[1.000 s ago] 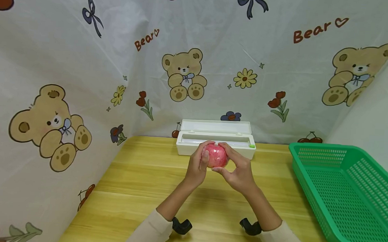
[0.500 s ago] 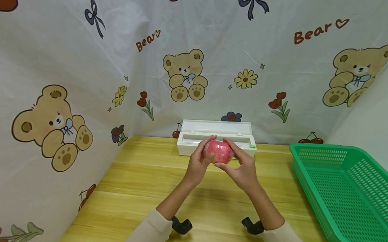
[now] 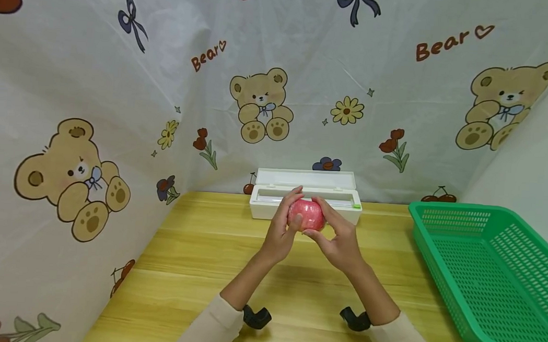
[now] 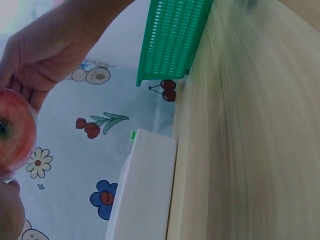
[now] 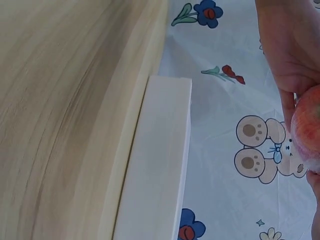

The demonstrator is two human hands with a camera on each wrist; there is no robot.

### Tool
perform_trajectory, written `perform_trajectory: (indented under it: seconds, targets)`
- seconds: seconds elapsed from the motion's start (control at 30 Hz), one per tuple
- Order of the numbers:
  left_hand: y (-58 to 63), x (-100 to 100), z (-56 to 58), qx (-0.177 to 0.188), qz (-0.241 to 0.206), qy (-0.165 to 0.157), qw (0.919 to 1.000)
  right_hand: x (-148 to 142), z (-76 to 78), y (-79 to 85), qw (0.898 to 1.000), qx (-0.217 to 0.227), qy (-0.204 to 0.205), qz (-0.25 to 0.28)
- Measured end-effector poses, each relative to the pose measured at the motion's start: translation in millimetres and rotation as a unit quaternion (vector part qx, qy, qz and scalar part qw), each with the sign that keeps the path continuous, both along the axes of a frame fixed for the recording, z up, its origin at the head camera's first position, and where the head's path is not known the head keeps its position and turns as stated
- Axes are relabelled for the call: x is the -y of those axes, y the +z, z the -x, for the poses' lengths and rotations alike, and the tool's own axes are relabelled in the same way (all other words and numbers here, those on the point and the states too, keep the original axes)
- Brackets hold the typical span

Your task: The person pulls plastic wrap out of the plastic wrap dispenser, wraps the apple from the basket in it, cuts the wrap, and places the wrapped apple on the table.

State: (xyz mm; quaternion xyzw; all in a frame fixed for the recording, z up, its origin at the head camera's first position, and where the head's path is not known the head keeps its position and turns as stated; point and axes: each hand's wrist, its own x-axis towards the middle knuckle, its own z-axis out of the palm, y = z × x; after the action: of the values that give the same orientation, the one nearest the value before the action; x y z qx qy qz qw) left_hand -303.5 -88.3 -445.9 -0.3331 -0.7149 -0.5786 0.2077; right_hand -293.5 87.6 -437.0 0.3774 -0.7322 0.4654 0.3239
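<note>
A red apple [image 3: 309, 215] with glossy clear film over its skin is held up between both hands, in front of a white box. My left hand [image 3: 281, 231] holds it from the left, its thumb on the near side. From the right, my right hand [image 3: 342, 240] grips it with fingers at the upper side and thumb underneath. In the left wrist view the apple [image 4: 15, 132] shows its dark hollow end, with the right hand [image 4: 42, 57] above it. Part of the apple [image 5: 307, 127] appears at the edge of the right wrist view, below the left hand [image 5: 295, 45].
Behind the hands, the white box [image 3: 264, 211] stands with its lid [image 3: 306, 179] raised and a green tab at its right end. A green perforated basket [image 3: 441, 286] occupies the right side of the wooden table [image 3: 178, 275]. Bear-printed cloth [image 3: 309, 53] encloses the back and left.
The apple has been turned between the hands and raised slightly. My left fingers have slid higher along its side, and the right thumb has shifted up a little.
</note>
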Motion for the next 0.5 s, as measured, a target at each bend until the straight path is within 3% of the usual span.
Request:
perform_trajectory:
  seconds: [0.27,0.5]
  targets:
    - [-10.7,-1.5,3.8,-0.009,0.044,0.018,0.9988,-1.1,-1.4,-2.7,0.999,-0.003,0.008,-0.04]
    - [-8.0,-1.7,3.7,-0.007,0.055,0.044,0.9975,-2.1,2.3,-3.3,0.999,-0.007,-0.003,-0.051]
